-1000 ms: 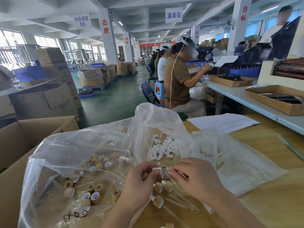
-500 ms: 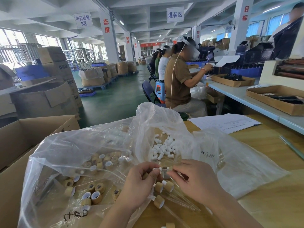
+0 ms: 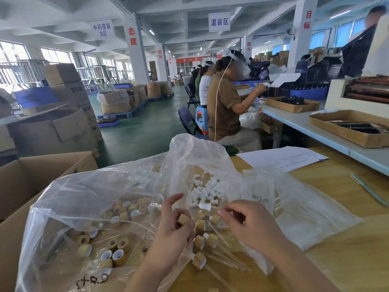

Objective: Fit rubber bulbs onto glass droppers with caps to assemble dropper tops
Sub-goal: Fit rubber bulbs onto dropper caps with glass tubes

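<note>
Fingers of left hand (image 3: pixel 174 230) curl round wooden cap (image 3: pixel 183 219); right hand (image 3: pixel 250 225) pinches bulb-tipped glass dropper (image 3: pixel 205 206); small open gap between the two parts.

The wooden table (image 3: pixel 347 239) bears clear plastic bags (image 3: pixel 305 218), capped droppers (image 3: pixel 208 241) and a paper sheet (image 3: pixel 282 159).

Thin clear plastic bags (image 3: pixel 94 197), glossy and crinkled, cover part of a smooth, yellowish wooden worktop (image 3: pixel 347 249) that has a light sheen. The round caps (image 3: pixel 119 257) have a matt tan outside with a wood-grain look and a smooth white plastic lining. The small rubber bulbs (image 3: pixel 207 191) look matt white and soft. The glass droppers (image 3: pixel 227 256) are clear and shiny, catching streaks of light. A brown cardboard box (image 3: pixel 31 175) is matt and slightly rough. A white paper sheet (image 3: pixel 282 158) looks matt. The green floor (image 3: pixel 143 131) is smooth with a dull shine.
</note>
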The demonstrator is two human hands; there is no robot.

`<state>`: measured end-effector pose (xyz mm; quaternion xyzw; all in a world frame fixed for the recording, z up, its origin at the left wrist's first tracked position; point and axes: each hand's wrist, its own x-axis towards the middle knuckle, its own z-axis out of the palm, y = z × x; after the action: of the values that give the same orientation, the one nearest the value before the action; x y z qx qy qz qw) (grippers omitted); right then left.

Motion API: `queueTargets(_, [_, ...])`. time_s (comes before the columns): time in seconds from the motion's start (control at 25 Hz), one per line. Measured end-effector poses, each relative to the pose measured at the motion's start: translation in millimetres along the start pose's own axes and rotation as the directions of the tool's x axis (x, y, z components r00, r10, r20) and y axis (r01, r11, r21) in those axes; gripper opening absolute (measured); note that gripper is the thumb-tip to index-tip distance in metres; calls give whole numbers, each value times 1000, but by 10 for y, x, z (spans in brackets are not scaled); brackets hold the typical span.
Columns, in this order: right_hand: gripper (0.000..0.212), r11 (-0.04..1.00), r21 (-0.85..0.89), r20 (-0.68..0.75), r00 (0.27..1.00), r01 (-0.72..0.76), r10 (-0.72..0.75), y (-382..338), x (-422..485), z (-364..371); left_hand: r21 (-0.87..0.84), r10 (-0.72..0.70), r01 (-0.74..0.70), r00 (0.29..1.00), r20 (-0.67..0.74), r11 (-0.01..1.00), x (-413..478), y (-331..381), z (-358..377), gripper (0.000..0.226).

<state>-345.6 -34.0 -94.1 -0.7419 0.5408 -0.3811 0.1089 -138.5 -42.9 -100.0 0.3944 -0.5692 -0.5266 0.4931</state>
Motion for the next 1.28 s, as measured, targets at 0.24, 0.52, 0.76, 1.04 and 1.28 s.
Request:
queueTargets(0.24, [33,997,-52,163,985,63,-54,-60,-13,1,-265,-110,139,986,122,954,-7,52,3,54])
queueTargets(0.52, [43,990,-105,176,982,92,-73,-54,-18,34,-357,-88,124,989,116,926,19,-18,34,56])
queueTargets(0.76, [44,990,-90,180,979,113,-95,-72,-44,134,-253,-101,149,976,195,956,25,-53,0,61])
queueTargets(1.04, [26,987,-124,187,980,97,-73,-181,-88,145,-186,-83,128,970,230,974,-36,-17,59,60])
queueTargets(1.28, [48,963,-214,204,972,162,-118,-336,-93,63,-92,-66,86,977,205,992,-73,53,114,63])
